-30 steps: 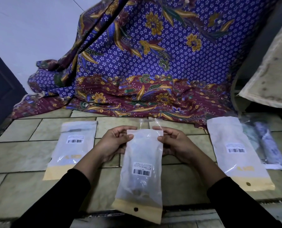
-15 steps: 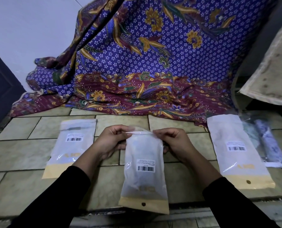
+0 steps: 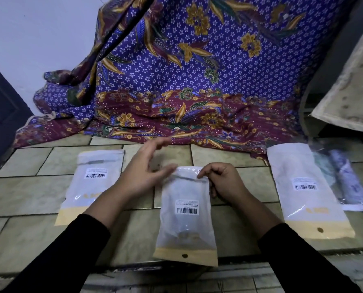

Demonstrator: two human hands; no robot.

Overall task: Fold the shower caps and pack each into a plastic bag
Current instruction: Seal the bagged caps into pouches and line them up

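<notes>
A frosted plastic bag (image 3: 186,216) with a barcode label and a yellow bottom strip lies flat on the tiled floor in front of me, a folded shower cap dimly visible inside. My right hand (image 3: 220,180) pinches the bag's top right edge with curled fingers. My left hand (image 3: 142,172) hovers over the top left corner, blurred, with fingers spread and thumb near the bag's edge. A second packed bag (image 3: 94,182) lies to the left, a third (image 3: 305,191) to the right.
A purple and maroon floral cloth (image 3: 187,81) drapes down the back onto the floor. At the far right lie clear wrapped shower caps (image 3: 343,178). A worn beige board (image 3: 349,89) leans at the right, a dark door (image 3: 1,115) at the left.
The middle bag has come down from my hands onto the floor and its top flap is folded shut. My left hand let go and lifted away, fingers spreading.
</notes>
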